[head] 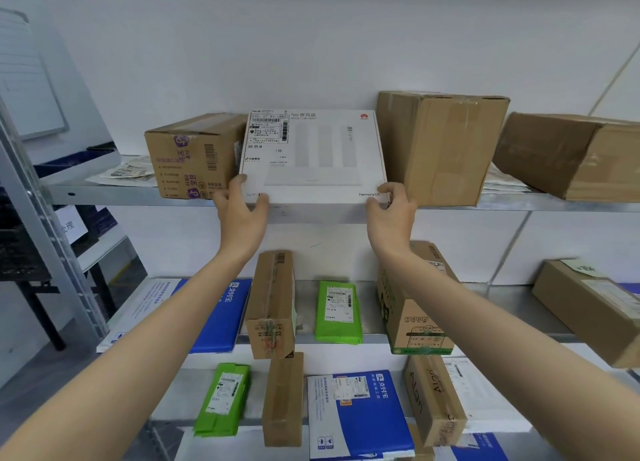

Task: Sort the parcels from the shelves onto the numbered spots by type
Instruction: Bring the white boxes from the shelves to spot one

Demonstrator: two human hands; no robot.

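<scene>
The flat white cardboard box [322,155] lies on the grey metal top shelf [519,202], a purple-printed brown carton [194,155] beside its left edge, with the left hand [242,214] gripping its near left corner and the right hand [391,214] its near right corner.

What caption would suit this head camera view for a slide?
The left hand and right hand grip the front corners of a flat white box on the upper shelf.

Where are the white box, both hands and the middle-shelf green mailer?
white box [322,162]: head view, centre of printed face.
left hand [242,216]: head view, back of hand.
right hand [391,212]: head view, back of hand.
green mailer [339,329]: head view, below its label.
</scene>
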